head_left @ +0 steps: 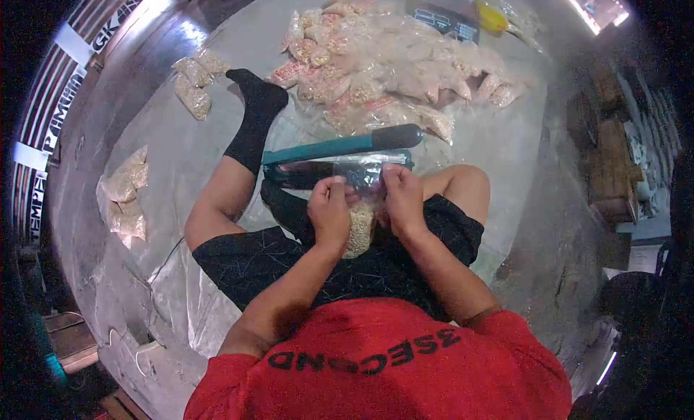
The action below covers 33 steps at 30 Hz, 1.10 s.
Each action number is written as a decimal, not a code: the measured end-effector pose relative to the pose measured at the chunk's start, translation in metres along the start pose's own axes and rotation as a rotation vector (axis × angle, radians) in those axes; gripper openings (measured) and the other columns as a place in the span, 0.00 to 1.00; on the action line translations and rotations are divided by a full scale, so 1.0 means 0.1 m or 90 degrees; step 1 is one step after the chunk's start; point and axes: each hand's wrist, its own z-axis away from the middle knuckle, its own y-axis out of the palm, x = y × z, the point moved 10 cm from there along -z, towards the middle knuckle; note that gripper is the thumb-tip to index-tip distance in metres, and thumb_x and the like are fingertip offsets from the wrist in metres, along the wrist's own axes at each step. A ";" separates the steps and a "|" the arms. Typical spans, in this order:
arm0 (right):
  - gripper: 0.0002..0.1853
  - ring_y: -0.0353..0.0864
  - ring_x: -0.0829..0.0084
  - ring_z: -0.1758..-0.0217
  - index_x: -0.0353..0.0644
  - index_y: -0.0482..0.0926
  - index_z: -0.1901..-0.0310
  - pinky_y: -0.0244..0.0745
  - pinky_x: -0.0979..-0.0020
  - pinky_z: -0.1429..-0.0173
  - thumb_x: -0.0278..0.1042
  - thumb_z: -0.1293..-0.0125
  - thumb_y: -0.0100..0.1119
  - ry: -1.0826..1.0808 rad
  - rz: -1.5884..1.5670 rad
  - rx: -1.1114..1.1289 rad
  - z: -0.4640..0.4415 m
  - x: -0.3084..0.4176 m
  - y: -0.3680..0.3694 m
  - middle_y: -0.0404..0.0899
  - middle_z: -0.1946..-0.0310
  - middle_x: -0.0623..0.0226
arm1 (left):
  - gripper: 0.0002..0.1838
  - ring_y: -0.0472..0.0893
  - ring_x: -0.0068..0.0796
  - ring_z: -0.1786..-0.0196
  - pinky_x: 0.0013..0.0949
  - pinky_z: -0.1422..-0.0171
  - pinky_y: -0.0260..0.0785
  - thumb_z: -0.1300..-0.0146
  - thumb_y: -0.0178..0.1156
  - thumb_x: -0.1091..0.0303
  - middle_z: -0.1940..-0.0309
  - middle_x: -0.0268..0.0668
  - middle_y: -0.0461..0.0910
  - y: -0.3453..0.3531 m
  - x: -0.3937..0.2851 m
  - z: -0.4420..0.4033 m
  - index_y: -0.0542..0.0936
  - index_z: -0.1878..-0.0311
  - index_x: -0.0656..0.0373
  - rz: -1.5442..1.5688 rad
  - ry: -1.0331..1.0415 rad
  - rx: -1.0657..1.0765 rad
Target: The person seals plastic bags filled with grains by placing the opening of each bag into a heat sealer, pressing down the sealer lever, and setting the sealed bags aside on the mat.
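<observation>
Between my hands is a transparent plastic bag [360, 236] whose lower part is filled with small pale kernels or beans. My left hand [330, 209] pinches the left side of its top edge, and my right hand [403, 196] pinches the right side. The bag's flat, unfilled top lies at the front of a teal hand-held bag sealer [318, 151]. Its long arm, with a dark grip at the right end, is raised above the base. Whether the bag's edge rests on the sealing strip, I cannot tell.
Beyond the sealer lies a large heap of filled bags [376, 58], some with red print. Smaller groups of filled bags [194, 84] and more bags [126, 196] sit at the left on the grey sheet [181, 152]. My legs are folded around the sealer. A yellow object [491, 16] lies at the back.
</observation>
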 end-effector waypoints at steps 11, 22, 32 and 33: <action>0.18 0.81 0.71 0.69 0.30 0.84 0.54 0.75 0.67 0.64 0.40 0.30 0.62 0.095 0.143 -0.132 -0.50 -1.20 -0.04 0.85 0.70 0.59 | 0.10 0.80 0.29 0.62 0.36 0.54 0.74 0.30 0.58 0.66 0.65 0.37 0.82 -0.19 0.99 -0.79 0.82 0.60 0.63 -0.007 -0.041 -0.022; 0.16 0.80 0.71 0.64 0.32 0.85 0.55 0.76 0.67 0.57 0.41 0.29 0.62 0.161 0.195 -0.094 -0.50 -1.05 -0.04 0.86 0.64 0.62 | 0.12 0.77 0.27 0.64 0.36 0.56 0.70 0.28 0.59 0.65 0.67 0.36 0.83 -0.15 0.96 -0.84 0.83 0.60 0.66 -0.008 -0.096 -0.036; 0.15 0.76 0.66 0.52 0.36 0.79 0.49 0.72 0.62 0.44 0.40 0.27 0.62 -0.217 0.267 -0.257 -0.08 0.39 -0.30 0.78 0.53 0.56 | 0.13 0.78 0.27 0.63 0.35 0.55 0.70 0.29 0.61 0.63 0.67 0.39 0.84 -0.17 0.80 -0.81 0.84 0.61 0.66 -0.128 -0.057 -0.059; 0.15 0.75 0.63 0.45 0.38 0.79 0.48 0.69 0.60 0.37 0.40 0.28 0.62 -0.487 0.374 -0.300 0.14 0.84 -0.23 0.77 0.49 0.54 | 0.14 0.78 0.27 0.63 0.35 0.55 0.70 0.30 0.61 0.62 0.68 0.39 0.84 -0.14 0.73 -0.77 0.84 0.62 0.66 -0.134 -0.055 -0.059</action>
